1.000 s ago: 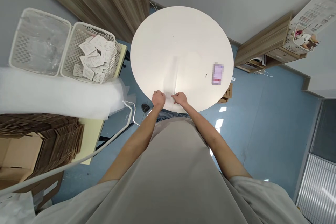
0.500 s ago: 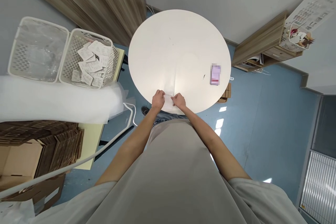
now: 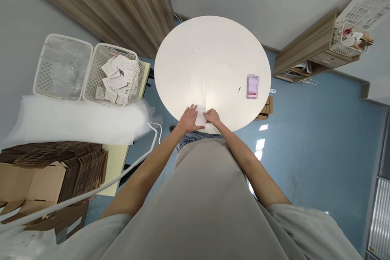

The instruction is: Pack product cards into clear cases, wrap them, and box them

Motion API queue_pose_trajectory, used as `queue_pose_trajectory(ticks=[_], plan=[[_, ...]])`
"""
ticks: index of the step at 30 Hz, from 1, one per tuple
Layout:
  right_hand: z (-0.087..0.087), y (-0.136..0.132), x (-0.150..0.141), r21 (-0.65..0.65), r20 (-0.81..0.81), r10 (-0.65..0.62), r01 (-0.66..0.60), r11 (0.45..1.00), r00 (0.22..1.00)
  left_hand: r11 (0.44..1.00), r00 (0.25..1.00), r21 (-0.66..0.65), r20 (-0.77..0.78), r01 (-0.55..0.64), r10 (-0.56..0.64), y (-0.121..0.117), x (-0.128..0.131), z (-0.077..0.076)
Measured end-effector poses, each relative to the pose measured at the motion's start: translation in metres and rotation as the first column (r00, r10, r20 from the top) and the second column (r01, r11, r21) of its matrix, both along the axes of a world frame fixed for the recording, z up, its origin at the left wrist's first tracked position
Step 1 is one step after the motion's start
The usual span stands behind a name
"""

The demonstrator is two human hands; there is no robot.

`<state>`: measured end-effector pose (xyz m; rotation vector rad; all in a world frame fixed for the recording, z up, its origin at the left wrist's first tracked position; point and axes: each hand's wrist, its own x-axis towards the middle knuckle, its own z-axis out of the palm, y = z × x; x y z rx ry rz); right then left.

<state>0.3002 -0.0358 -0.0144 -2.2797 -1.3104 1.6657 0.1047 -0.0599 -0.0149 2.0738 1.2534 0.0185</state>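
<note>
A small clear plastic sheet or bag (image 3: 200, 119) lies near the close edge of the round white table (image 3: 225, 57). My left hand (image 3: 187, 120) rests flat on its left side, thumb stretched toward me and fingers spread. At the opposite side my right hand (image 3: 212, 117) is closed in a pinch at the plastic's edge. Whether the plastic is a bag or a single sheet I cannot make out. A purple-pink rectangular packet (image 3: 252, 86), partly blurred, lies toward the table's right side, apart from both hands.
Left of the table, a basket of folded paper slips (image 3: 114, 77) stands beside a basket of clear plastic bags (image 3: 63, 67). White foam wrap (image 3: 82, 120) and stacked flat cardboard (image 3: 79, 162) lie nearer me. A white tube (image 3: 115, 178) crosses there. Small brown boxes (image 3: 267, 107) sit beyond the table's right edge.
My left hand has gone from a pinch to lying flat with fingers spread. My right hand still pinches at the plastic. The whole view has shifted slightly.
</note>
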Motion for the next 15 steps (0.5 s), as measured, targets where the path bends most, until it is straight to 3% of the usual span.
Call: queue_pose_trajectory(ticks=[3, 6, 10, 12, 15], plan=[[0.000, 0.003, 0.000, -0.006, -0.026, -0.011, 0.011, 1.000, 1.000, 0.995, 0.996, -0.048, -0.035, 0.083, -0.085, 0.003, 0.007, -0.004], [0.002, 0.005, 0.000, -0.017, -0.022, 0.000, -0.001, 1.000, 1.000, 0.998, 0.998, -0.048, -0.041, 0.044, -0.046, 0.004, 0.011, -0.012], [0.011, 0.004, 0.002, 0.082, 0.095, 0.160, -0.168, 0.982, 0.983, 0.999, 0.999, -0.040, -0.027, 0.022, -0.023, 0.008, 0.008, -0.016], [0.017, 0.003, 0.006, 0.192, 0.226, 0.301, -0.345, 0.919, 0.927, 0.998, 0.998, -0.049, -0.040, 0.036, -0.038, 0.012, 0.004, -0.015], [0.024, 0.002, 0.013, 0.270, 0.303, 0.506, -0.582, 0.767, 0.808, 0.996, 0.999, -0.088, -0.044, 0.022, -0.026, 0.021, -0.001, -0.011]])
